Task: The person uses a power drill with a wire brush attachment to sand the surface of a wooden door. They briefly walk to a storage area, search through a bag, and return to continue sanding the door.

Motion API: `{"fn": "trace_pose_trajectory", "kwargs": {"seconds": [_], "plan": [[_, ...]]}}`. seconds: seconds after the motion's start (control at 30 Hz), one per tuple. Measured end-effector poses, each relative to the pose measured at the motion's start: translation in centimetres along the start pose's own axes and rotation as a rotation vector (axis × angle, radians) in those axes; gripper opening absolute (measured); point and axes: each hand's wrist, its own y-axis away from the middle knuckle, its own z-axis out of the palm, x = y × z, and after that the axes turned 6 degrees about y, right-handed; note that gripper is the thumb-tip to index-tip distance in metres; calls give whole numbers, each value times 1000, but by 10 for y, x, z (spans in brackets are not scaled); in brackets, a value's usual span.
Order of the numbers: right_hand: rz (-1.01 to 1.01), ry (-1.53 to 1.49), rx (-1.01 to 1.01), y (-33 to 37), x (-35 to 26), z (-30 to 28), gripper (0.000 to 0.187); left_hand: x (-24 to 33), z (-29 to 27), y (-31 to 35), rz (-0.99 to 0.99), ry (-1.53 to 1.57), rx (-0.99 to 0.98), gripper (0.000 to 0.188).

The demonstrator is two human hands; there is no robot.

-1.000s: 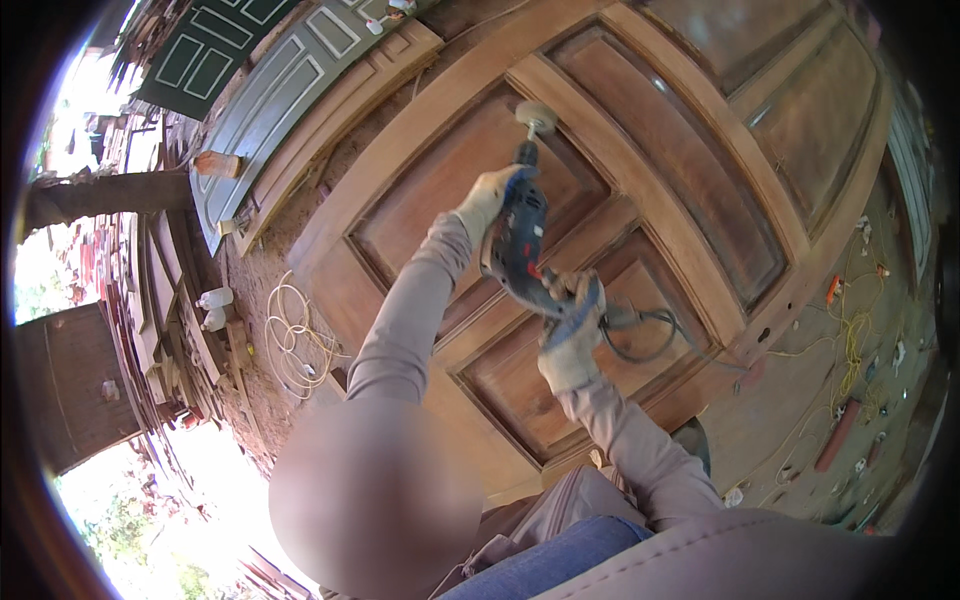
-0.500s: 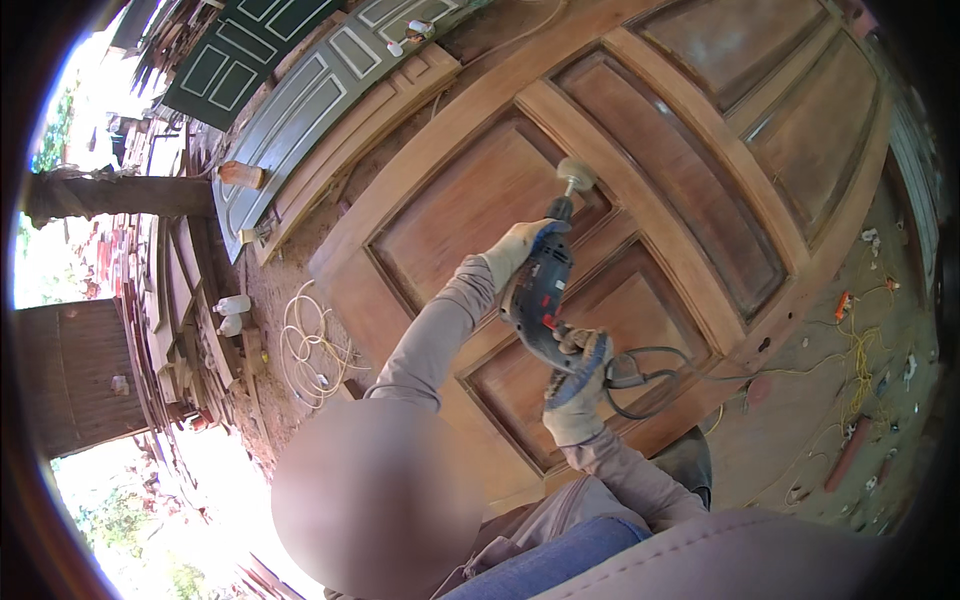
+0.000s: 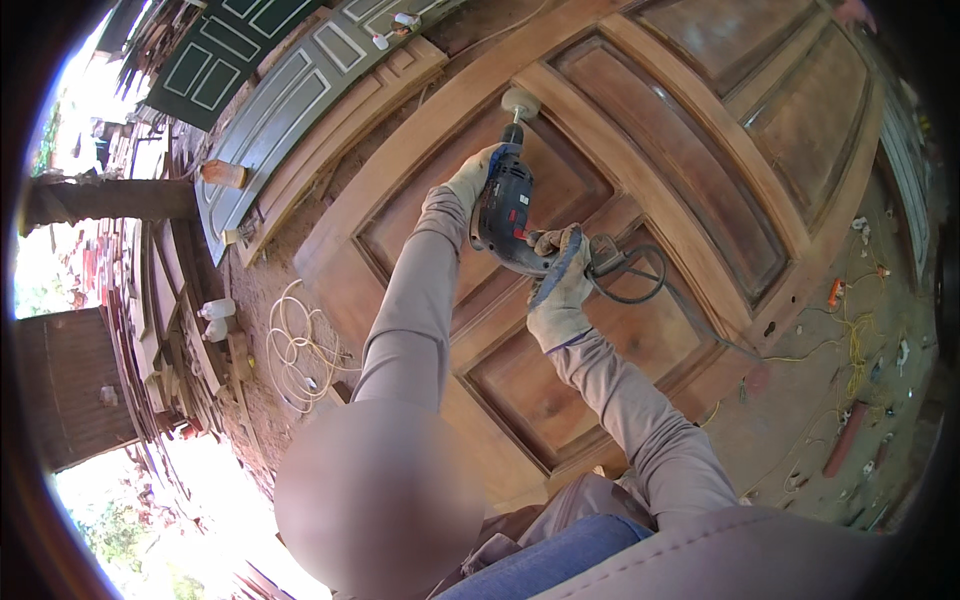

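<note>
A dark power drill with a red switch is held in both my gloved hands. My left hand grips its front end just behind the chuck, and my right hand is closed around the rear handle. A pale round pad on a metal shaft is fitted in the chuck. It rests at or just over the upper frame of a brown panelled wooden door; exact contact is hard to tell. From the handle, a black power cable loops over the door toward the right.
Grey and dark green panelled doors lie at the far left. An amber bottle and white jugs stand near coiled pale hose. Yellow cords tangle on the floor at right, beside a reddish bar.
Both hands have carried the drill away from me and to the left. Its pad has shifted from the middle rail to the door's upper frame. My grip looks the same.
</note>
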Motion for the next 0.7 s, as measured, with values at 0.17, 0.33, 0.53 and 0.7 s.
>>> {"fn": "trace_pose_trajectory", "kwargs": {"seconds": [0.17, 0.33, 0.53, 0.7], "plan": [[-170, 105, -24, 36, 6, -17, 29, -4, 25, 30, -68, -156, 17, 29], [-122, 57, -4, 31, 11, -11, 29, -1, 15, 28, -50, -114, 48, 36], [-31, 81, 19, 17, -15, -32, 26, -12, 48, 34, -108, 104, 44, 37], [-234, 553, -108, 52, -91, -120, 23, -85, 124, 77, -124, 367, 43, 29]]}}
